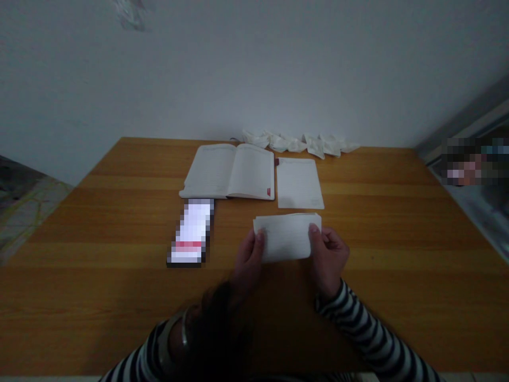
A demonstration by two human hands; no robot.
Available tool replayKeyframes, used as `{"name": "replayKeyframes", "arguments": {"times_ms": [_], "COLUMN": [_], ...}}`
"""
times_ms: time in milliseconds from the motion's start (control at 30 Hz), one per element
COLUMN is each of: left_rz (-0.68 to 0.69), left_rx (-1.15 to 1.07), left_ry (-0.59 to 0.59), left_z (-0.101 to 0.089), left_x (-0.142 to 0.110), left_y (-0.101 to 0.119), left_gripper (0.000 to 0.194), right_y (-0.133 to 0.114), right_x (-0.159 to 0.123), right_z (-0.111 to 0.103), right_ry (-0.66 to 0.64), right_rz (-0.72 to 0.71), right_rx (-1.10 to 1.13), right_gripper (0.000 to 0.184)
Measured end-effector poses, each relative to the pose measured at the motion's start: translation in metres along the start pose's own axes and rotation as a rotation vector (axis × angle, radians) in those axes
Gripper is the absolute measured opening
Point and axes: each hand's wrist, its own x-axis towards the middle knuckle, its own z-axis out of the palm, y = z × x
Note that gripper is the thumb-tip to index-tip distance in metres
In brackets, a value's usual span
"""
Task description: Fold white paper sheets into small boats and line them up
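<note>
Between both hands, a folded sheet of lined paper is held above the wooden table. My left hand pinches its left edge, thumb on top. At the right edge, my right hand grips it with the thumb on the near face and the fingers curled behind. A loose lined sheet lies flat just beyond the folded paper. To its left, an open notebook shows lined pages. Dark hair hangs over part of my left forearm.
Crumpled or folded white papers lie in a row along the table's back edge by the wall. A phone with a lit, blurred screen rests left of my hands on the wooden table. A pixelated patch covers something at the far right.
</note>
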Motion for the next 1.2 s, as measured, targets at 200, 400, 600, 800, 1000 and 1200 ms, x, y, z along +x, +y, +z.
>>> {"name": "replayKeyframes", "arguments": {"times_ms": [200, 400, 600, 800, 1000, 1200], "left_rz": [0.015, 0.017, -0.009, 0.013, 0.016, 0.01], "left_rx": [0.005, 0.029, 0.014, 0.057, 0.055, 0.085], "left_ry": [-0.015, -0.002, 0.004, 0.042, 0.053, 0.074], "left_z": [0.0026, 0.0011, 0.0016, 0.0053, 0.0076, 0.0077], "left_x": [-0.0022, -0.0012, -0.0011, -0.0029, -0.0038, -0.0042], "left_y": [0.001, -0.0046, -0.0077, -0.0035, 0.0005, 0.001], "left_gripper": [0.043, 0.048, 0.049, 0.049, 0.05, 0.053], "right_y": [-0.0012, 0.003, 0.0014, -0.0013, 0.001, 0.0008], "right_x": [0.0001, -0.001, -0.0027, -0.0033, -0.0036, -0.0033], "right_z": [0.0008, -0.0004, 0.001, 0.0026, 0.0023, 0.0025], "right_ry": [0.023, 0.019, 0.036, 0.05, 0.058, 0.071], "right_rz": [-0.016, -0.013, -0.006, 0.013, 0.026, 0.015], "right_rx": [-0.017, -0.014, -0.026, -0.023, -0.023, -0.048], "right_gripper": [0.036, 0.036, 0.038, 0.039, 0.038, 0.038]}}
